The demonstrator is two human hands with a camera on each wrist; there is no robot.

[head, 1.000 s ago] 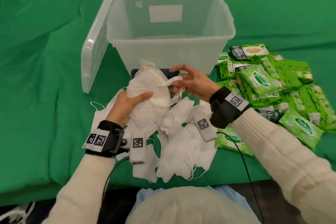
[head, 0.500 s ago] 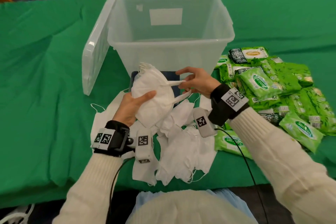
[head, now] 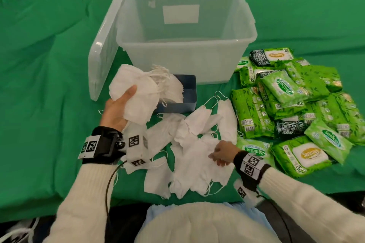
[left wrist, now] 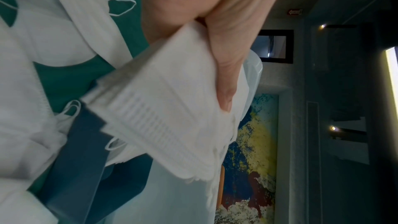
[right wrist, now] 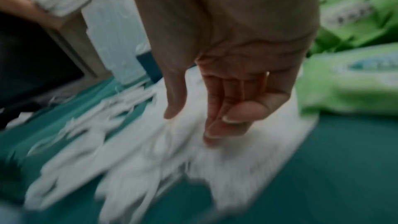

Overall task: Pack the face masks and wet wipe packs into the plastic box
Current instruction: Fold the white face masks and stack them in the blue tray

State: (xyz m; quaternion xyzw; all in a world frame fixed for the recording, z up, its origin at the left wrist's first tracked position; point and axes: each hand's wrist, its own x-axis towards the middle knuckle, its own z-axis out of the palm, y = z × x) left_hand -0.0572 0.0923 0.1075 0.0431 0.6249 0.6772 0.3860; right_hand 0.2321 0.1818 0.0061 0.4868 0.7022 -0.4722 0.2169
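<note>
The left hand [head: 116, 111] grips a thick stack of face masks [head: 138, 92], thumb laid across the top and the fingers [left wrist: 224, 67] wrapped round it, the stack lifted clear of the tabletop [head: 49, 65] and tilted toward twelve o'clock. The right hand [head: 222, 153] reaches down onto the loose masks [head: 195, 144] scattered at the near edge; its fingers [right wrist: 217, 108] are bunched narrow with the thumb drawn in beside them, tips at the white pile, though the blur hides whether they actually pinch a mask.

Just beyond the held stack, at one o'clock from it, a small blue tray [head: 187, 92] holds more masks. Behind that stands the clear plastic box [head: 185, 45], open, with its lid [head: 106, 45] leaning upright against its nine o'clock side. At three o'clock from the loose masks lies a heap of green wet wipe packs [head: 292, 104], the nearest pack just beside the right wrist.

Both forearms wear cream sleeves and black wrist bands with printed markers. The left palm faces up and inward; the right is turned palm-down, wrist low over the green cloth.
</note>
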